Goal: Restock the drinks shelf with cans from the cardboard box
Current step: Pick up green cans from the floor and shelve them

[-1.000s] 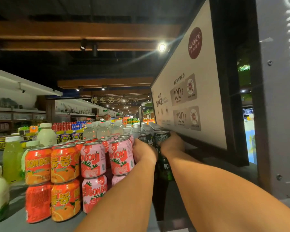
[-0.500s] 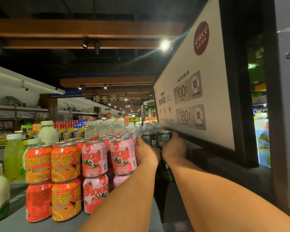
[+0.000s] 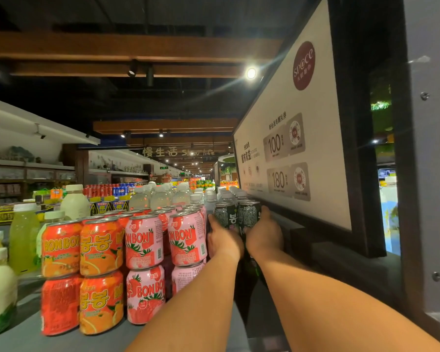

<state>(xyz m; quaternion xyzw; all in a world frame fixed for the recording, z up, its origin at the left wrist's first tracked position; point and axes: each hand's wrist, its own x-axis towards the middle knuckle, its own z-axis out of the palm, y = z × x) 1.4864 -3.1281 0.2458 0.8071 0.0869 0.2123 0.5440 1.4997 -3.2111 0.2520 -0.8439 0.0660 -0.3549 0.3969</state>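
Both hands up top, one dark can each

Left hand [image 3: 224, 241] grips one dark can [image 3: 225, 215], right hand [image 3: 264, 236] wraps a second dark can [image 3: 249, 214], side by side on the stack's top tier beside the white sign [image 3: 290, 153]. Front row: four orange cans [image 3: 101, 246], four pink ones [image 3: 144, 241], stacked two high on the grey shelf [image 3: 61, 339]. Dim store, wood beams.

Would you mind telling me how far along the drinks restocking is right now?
Done: orange cans and pink strawberry cans already stand two high on the grey shelf. In hand: the left hand and right hand each hold a dark green can beside the pink stack. Left: setting these down; the cardboard box is out of view, so the remaining stock is unknown.
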